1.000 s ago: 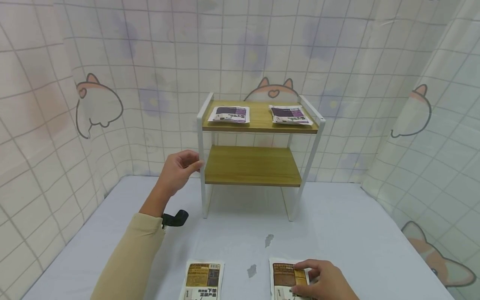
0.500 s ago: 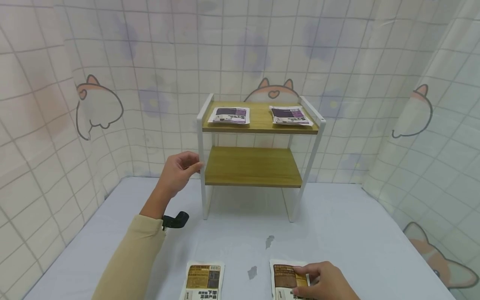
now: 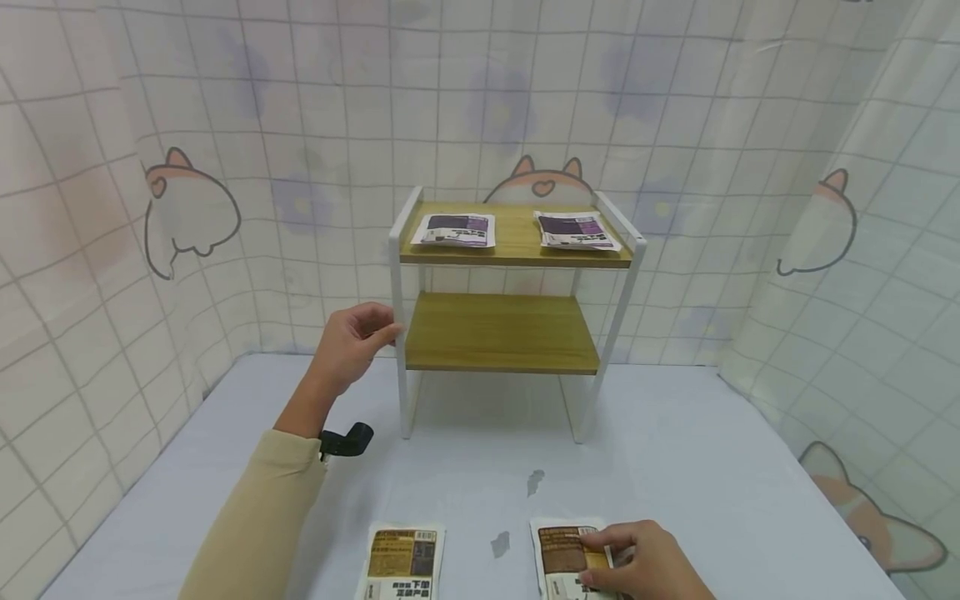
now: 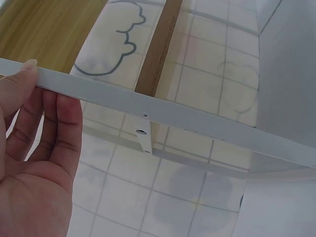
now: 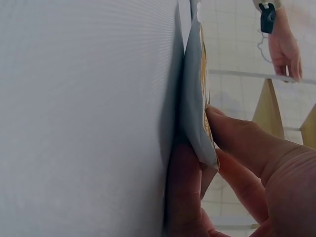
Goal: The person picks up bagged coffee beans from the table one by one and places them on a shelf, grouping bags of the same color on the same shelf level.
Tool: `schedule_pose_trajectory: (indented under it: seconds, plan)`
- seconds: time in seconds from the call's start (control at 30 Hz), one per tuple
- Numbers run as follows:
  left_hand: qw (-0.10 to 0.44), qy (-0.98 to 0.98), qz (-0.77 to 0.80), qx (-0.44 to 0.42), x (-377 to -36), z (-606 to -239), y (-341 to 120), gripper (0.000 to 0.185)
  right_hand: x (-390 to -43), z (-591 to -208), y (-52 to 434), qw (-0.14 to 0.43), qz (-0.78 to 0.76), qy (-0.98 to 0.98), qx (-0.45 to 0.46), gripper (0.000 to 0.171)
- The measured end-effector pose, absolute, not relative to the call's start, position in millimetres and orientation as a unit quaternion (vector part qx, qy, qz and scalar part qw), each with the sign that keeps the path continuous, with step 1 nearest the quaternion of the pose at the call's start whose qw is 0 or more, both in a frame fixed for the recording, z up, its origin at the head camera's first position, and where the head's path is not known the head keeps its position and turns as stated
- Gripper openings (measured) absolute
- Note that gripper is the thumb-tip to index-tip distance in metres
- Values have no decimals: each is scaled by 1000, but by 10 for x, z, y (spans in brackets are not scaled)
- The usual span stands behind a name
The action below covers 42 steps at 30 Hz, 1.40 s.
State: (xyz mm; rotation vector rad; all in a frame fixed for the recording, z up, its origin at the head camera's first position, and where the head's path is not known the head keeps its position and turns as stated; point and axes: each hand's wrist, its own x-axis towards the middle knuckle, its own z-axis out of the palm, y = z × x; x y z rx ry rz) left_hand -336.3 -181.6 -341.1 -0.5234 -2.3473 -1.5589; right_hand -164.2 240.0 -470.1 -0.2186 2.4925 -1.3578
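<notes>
while the table (image 3: 675, 467) under its pale cloth fills the room's floor of view, almost nothing on it has shifted over the last second: the two-tier rack (image 3: 510, 333) stands at the far edge, the view has only drifted a little, and both hands sit where they were. that stillness reads to me as a pause at the point of getting a grip, not a carry under way.

on the rack's top shelf two purple-printed packets (image 3: 455, 229) lie flat, one toward each end; the lower shelf holds nothing i can see.

the left hand (image 3: 351, 343) stays at the rack's front left post, fingers (image 4: 59, 123) lying straight along the white bar, thumb tip on its upper edge, more a steadying touch than a clench.

at the near edge two brown-labelled packets lie side by side, well apart from the rack. the left brown packet (image 3: 401, 562) is untouched. the right brown packet (image 3: 564, 554) is under the right hand (image 3: 645, 567): the wrist view shows its edge raised off the cloth, a thumb (image 5: 185, 192) beneath and fingertips (image 5: 242, 143) on the printed face, so the hand pinches it at its right side, with most of the packet reaching away to the left of the grip.
</notes>
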Motion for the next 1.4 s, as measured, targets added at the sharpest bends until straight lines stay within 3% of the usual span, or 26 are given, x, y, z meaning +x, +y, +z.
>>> schedule_pose_trajectory:
  seconds: [0.5, 1.4]
  plan:
    - [145, -808, -539, -188, -3363, -3373, -1830, 23, -1658, -4654, 2345, 134, -444, 885, -39, 52]
    - [138, -813, -534, -184, -3343, -3403, -1822, 25, -1618, -4673, 2344, 147, -453, 879, -20, 61]
